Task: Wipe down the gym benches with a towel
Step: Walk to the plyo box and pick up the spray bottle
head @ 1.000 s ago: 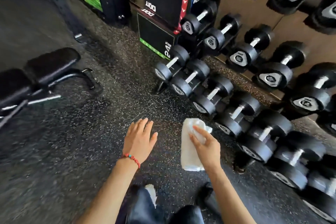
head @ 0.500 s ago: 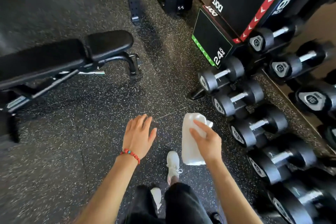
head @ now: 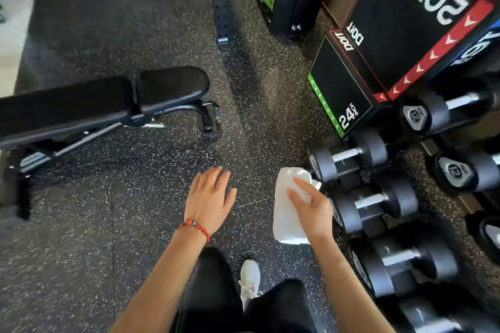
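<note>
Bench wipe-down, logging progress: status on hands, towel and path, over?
Left hand open, empty. Right hand grips white towel. Bench ahead-left, untouched. Dumbbells close on the right; floor to bench open.

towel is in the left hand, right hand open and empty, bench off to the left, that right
Not quite: the hands are swapped. The head view shows the white towel held in the right hand, while the left hand is open and empty. The bench is indeed off to the left.

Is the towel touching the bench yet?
No: the right hand holds the towel in the air, well clear of the bench on the left.
</note>
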The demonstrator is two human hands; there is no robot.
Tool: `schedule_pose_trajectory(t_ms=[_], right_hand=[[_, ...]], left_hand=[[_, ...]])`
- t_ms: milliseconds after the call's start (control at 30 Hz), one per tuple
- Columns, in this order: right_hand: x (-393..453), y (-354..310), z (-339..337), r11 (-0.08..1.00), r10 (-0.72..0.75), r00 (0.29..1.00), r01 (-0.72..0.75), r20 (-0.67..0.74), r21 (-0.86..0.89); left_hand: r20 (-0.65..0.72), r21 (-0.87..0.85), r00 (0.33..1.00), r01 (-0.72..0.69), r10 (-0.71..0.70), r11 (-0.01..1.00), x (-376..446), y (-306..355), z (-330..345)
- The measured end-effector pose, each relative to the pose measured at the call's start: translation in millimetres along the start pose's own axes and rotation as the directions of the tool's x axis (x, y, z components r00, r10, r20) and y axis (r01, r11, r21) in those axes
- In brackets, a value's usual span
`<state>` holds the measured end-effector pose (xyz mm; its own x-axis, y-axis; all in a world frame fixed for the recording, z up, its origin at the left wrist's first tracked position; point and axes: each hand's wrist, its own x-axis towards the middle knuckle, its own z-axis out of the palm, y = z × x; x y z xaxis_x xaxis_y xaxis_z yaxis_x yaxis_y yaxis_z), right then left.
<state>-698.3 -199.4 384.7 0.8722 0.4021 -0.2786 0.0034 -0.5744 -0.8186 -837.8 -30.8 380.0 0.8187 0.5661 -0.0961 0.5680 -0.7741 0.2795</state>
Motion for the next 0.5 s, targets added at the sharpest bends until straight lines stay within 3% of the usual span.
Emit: schedule_pose_trajectory(t_ms=[500], right_hand=[[234.3,-103.5,63.2,0.998,0.044,0.999,-0.042,-0.032,0.039]], left_hand=[[-0.010,0.003,1.000,-0.030,0.030,1.000,257.6,-53.8,-29.4]])
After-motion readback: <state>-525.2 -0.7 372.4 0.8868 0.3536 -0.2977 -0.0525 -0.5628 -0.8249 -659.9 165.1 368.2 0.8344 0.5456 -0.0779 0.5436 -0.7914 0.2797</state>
